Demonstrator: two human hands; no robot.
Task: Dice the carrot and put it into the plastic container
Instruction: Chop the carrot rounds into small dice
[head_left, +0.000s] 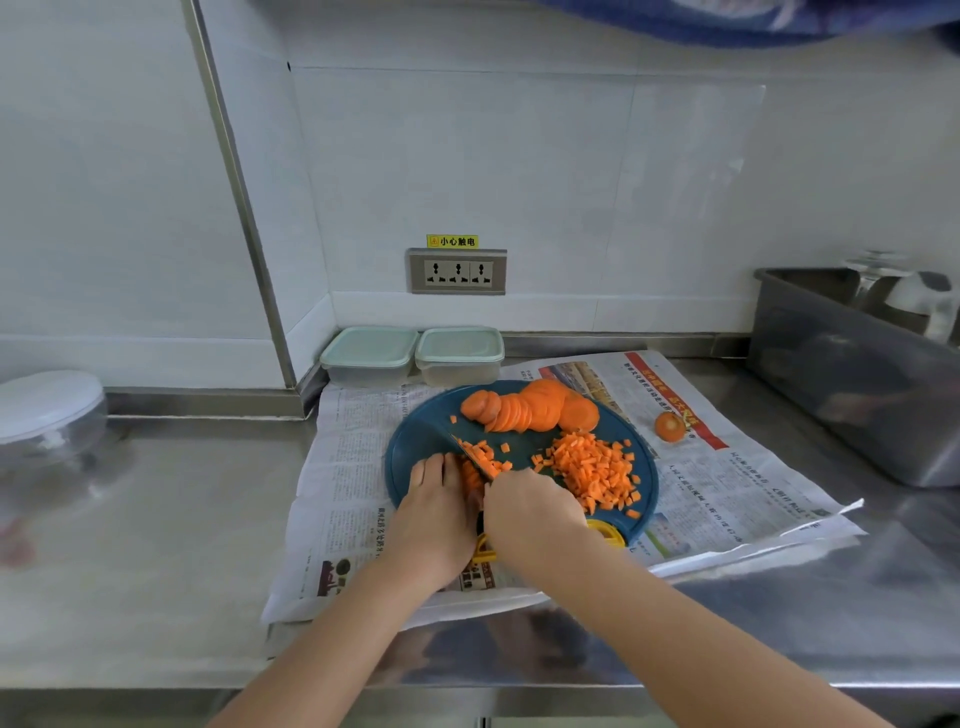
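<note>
Mid-dice on the blue cutting board (415, 441) — right hand (530, 512) clenched round the knife (468, 455), left hand (435, 514) pressing flat on carrot strips (470, 477) to steady them, lidded plastic containers (460, 356) just behind the board.

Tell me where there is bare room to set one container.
Bare steel counter lies left of the newspaper, toward the round lidded tub. Another strip runs between newspaper and metal bin. The cutting board is crowded: carrot slices, diced carrot, left hand, right hand gripping knife.

Left hand (436, 512) presses carrot strips (470, 476); right hand (530, 512) grips knife (469, 453).
</note>
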